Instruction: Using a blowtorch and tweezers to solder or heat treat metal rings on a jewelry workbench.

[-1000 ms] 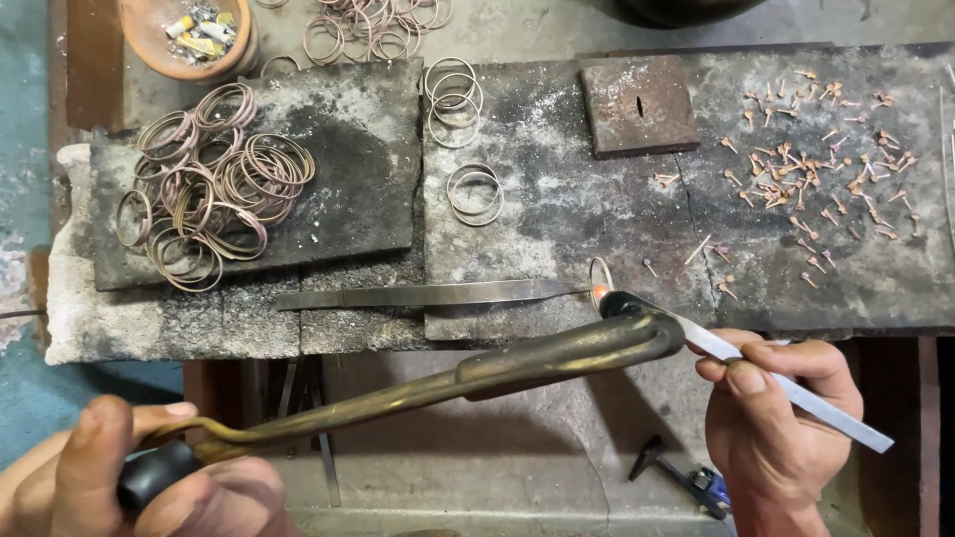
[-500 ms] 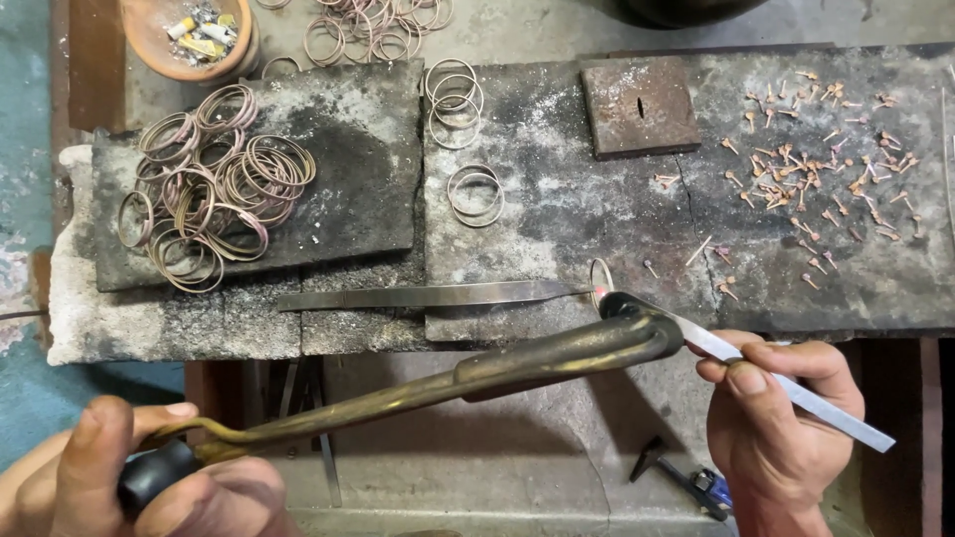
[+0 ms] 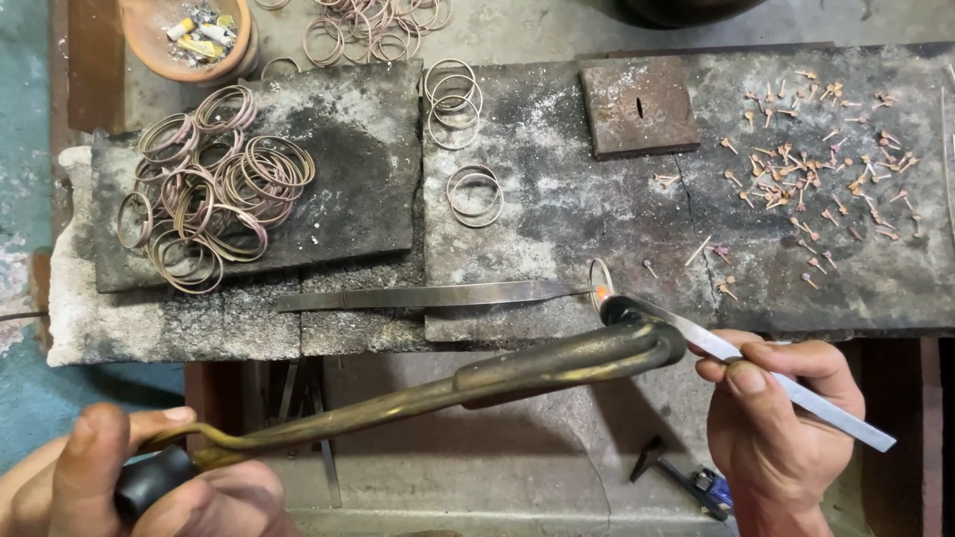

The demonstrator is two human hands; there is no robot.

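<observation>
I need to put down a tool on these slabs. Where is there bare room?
Bare patches: the dark slab right of the ring pile, and the stone between the two loose rings and the square metal block. The far right is crowded with small pins.

Soft even daylight, faint shadows, sharp centre, near hands perhaps slightly blurred

Torch [image 3: 517, 373]: tarnished brass tubing, dull sheen, with a matt black grip. Tweezers [image 3: 786, 383]: bright smooth steel, as is the flat steel blade [image 3: 428, 295]. Bench slabs [image 3: 557, 209]: rough, soot-stained stone. Wire rings [image 3: 209, 184]: thin matt coppery metal. Square block [image 3: 639, 105]: rusted iron.
</observation>
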